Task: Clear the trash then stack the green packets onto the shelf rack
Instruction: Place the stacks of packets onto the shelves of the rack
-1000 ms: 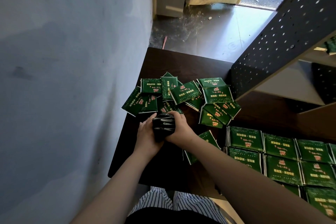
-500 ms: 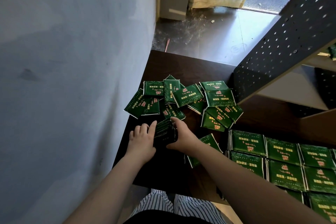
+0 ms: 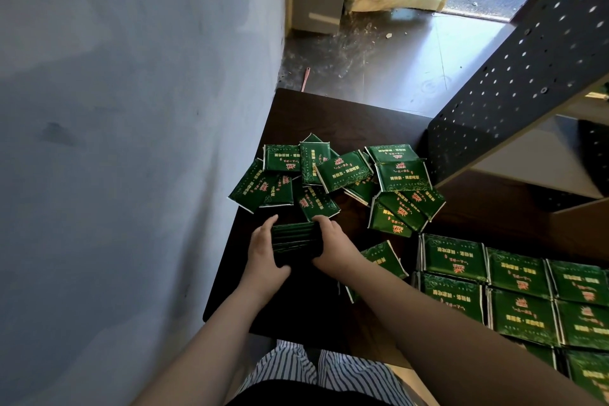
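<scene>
A small stack of green packets (image 3: 293,237) stands on edge on the dark table (image 3: 323,112). My left hand (image 3: 263,257) holds its left side and my right hand (image 3: 333,245) holds its right side, fingers over the top. Behind my hands lies a loose heap of green packets (image 3: 342,171) with gold and red print. Neat rows of the same packets (image 3: 514,293) lie flat at the right. The black perforated shelf rack (image 3: 527,63) rises at the right, its white shelf board (image 3: 540,155) partly visible.
A pale blue-grey wall (image 3: 131,142) runs close along the table's left edge. Beyond the far edge is dark floor with scattered debris (image 3: 356,43) and a red stick (image 3: 305,77). A single packet (image 3: 384,259) lies under my right wrist.
The stack was raised in both hands a second ago; it now sits lower on the table, turned edge-up, with both hands squeezing its sides.
</scene>
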{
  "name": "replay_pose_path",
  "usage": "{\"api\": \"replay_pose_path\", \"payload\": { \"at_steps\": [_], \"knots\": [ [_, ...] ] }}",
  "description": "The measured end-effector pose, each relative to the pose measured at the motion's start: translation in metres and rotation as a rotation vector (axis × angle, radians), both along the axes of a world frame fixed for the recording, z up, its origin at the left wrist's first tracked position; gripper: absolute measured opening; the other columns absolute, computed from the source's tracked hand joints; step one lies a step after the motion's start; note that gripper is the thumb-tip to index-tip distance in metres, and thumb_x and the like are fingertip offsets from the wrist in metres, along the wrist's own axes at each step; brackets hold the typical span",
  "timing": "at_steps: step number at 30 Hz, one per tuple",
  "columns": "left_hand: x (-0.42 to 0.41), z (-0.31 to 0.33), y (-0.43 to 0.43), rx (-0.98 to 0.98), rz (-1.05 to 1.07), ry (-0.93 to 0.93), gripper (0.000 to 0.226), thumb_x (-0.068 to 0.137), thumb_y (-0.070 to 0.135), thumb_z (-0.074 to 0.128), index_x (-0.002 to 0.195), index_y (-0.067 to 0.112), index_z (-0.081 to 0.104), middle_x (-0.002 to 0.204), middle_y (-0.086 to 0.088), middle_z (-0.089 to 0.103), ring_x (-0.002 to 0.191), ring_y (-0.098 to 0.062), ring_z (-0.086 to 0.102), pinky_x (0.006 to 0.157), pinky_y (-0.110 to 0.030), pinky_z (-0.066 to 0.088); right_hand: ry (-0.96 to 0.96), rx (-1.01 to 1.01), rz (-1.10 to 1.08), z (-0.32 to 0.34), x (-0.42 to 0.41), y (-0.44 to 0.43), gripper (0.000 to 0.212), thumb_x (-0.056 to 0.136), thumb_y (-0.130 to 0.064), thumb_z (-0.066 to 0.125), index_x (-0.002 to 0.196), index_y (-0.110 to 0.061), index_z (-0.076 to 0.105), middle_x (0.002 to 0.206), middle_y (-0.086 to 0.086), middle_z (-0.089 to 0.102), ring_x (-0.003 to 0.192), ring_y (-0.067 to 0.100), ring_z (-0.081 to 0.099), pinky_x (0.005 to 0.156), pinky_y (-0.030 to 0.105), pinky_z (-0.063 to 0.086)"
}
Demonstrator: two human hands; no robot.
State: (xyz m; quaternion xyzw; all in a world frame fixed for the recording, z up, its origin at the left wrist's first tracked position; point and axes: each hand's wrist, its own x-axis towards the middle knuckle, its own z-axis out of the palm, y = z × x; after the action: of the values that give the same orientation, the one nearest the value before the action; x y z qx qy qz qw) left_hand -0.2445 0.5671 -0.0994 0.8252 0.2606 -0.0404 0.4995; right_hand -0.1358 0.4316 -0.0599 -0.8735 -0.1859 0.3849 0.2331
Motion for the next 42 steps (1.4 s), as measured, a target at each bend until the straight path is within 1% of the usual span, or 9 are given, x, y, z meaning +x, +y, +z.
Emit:
{"api": "replay_pose_path", "payload": {
  "at_steps": [9, 17, 22, 25, 27, 30, 32, 36, 42],
  "knots": [
    [-0.010, -0.010, 0.009, 0.146, -0.150, 0.038, 0.074, 0.075, 0.001, 0.070, 0.137, 0.024, 0.037, 0.133, 0.000, 0.041, 0.118, -0.015, 0.039, 0.101, -0.033, 0.041, -0.069, -0.073, 0.106, -0.005, -0.002, 0.000, 0.061, 0.085, 0.003, 0.063, 0.137, -0.015, 0.038, 0.135, 0.007, 0.040, 0.108, 0.026, 0.054, 0.090, 0.037, 0.053],
    [-0.010, -0.001, 0.018, 0.136, -0.172, 0.039, 0.072, 0.078, 0.007, 0.073, 0.135, 0.031, 0.038, 0.127, 0.004, 0.048, 0.115, -0.017, 0.051, 0.093, -0.031, 0.047, -0.180, -0.061, 0.122, 0.003, -0.003, -0.008, 0.054, 0.086, -0.010, 0.066, 0.135, -0.021, 0.045, 0.133, 0.000, 0.047, 0.120, 0.023, 0.042, 0.100, 0.038, 0.046],
    [-0.007, 0.025, 0.027, -0.139, -0.107, 0.019, 0.087, 0.075, 0.010, 0.081, 0.139, 0.041, 0.032, 0.121, 0.011, 0.059, 0.108, 0.000, 0.060, 0.087, -0.011, 0.045, -0.147, 0.097, 0.038, 0.023, 0.000, -0.025, 0.052, 0.082, -0.013, 0.073, 0.128, -0.020, 0.051, 0.120, -0.002, 0.058, 0.111, 0.018, 0.054, 0.096, 0.037, 0.051],
    [-0.009, 0.035, 0.035, -0.210, -0.098, 0.058, 0.074, 0.067, 0.026, 0.087, 0.128, 0.041, 0.048, 0.124, 0.007, 0.065, 0.119, -0.008, 0.059, 0.104, -0.034, 0.047, -0.065, 0.203, -0.009, 0.031, -0.003, -0.047, 0.053, 0.081, -0.019, 0.076, 0.127, -0.023, 0.050, 0.117, -0.004, 0.062, 0.108, 0.014, 0.060, 0.094, 0.037, 0.053],
    [-0.010, 0.045, 0.032, -0.264, -0.116, 0.092, 0.068, 0.062, 0.038, 0.085, 0.123, 0.038, 0.056, 0.117, 0.008, 0.070, 0.113, -0.009, 0.065, 0.102, -0.041, 0.050, 0.034, 0.264, -0.075, 0.036, -0.003, -0.061, 0.054, 0.082, -0.019, 0.076, 0.128, -0.026, 0.048, 0.116, -0.005, 0.064, 0.106, 0.011, 0.062, 0.094, 0.035, 0.054],
    [-0.011, 0.063, 0.015, -0.398, -0.078, 0.144, 0.055, 0.073, 0.027, 0.083, 0.122, 0.034, 0.060, 0.112, 0.004, 0.073, 0.103, -0.013, 0.071, 0.096, -0.042, 0.055, 0.210, 0.335, -0.168, 0.049, 0.001, -0.078, 0.052, 0.085, -0.015, 0.074, 0.128, -0.026, 0.047, 0.112, -0.004, 0.064, 0.096, 0.009, 0.067, 0.080, 0.024, 0.058],
    [-0.010, 0.070, 0.000, -0.523, -0.034, 0.201, 0.046, 0.082, 0.014, 0.078, 0.122, 0.028, 0.060, 0.113, -0.003, 0.073, 0.101, -0.019, 0.072, 0.095, -0.043, 0.055, 0.302, 0.314, -0.182, 0.056, 0.003, -0.092, 0.049, 0.088, -0.015, 0.072, 0.129, -0.025, 0.047, 0.112, -0.003, 0.063, 0.090, 0.008, 0.066, 0.066, 0.017, 0.053],
    [-0.012, 0.071, -0.038, -0.824, 0.046, 0.307, 0.042, 0.087, 0.000, 0.067, 0.127, 0.004, 0.055, 0.117, -0.016, 0.071, 0.107, -0.030, 0.069, 0.094, -0.042, 0.056, 0.517, 0.204, -0.262, 0.052, 0.002, -0.127, 0.054, 0.082, -0.024, 0.074, 0.130, -0.016, 0.051, 0.123, 0.010, 0.061, 0.108, 0.027, 0.066, 0.091, 0.041, 0.057],
    [-0.030, 0.038, -0.105, -0.995, 0.036, 0.556, 0.028, 0.093, -0.005, 0.054, 0.121, -0.005, 0.058, 0.115, -0.020, 0.070, 0.104, -0.030, 0.068, 0.090, -0.042, 0.057, 0.720, -0.002, -0.335, 0.045, -0.014, -0.180, 0.032, 0.086, -0.010, 0.064, 0.115, -0.001, 0.057, 0.117, 0.020, 0.066, 0.103, 0.033, 0.069, 0.084, 0.040, 0.060]
  ]
}}
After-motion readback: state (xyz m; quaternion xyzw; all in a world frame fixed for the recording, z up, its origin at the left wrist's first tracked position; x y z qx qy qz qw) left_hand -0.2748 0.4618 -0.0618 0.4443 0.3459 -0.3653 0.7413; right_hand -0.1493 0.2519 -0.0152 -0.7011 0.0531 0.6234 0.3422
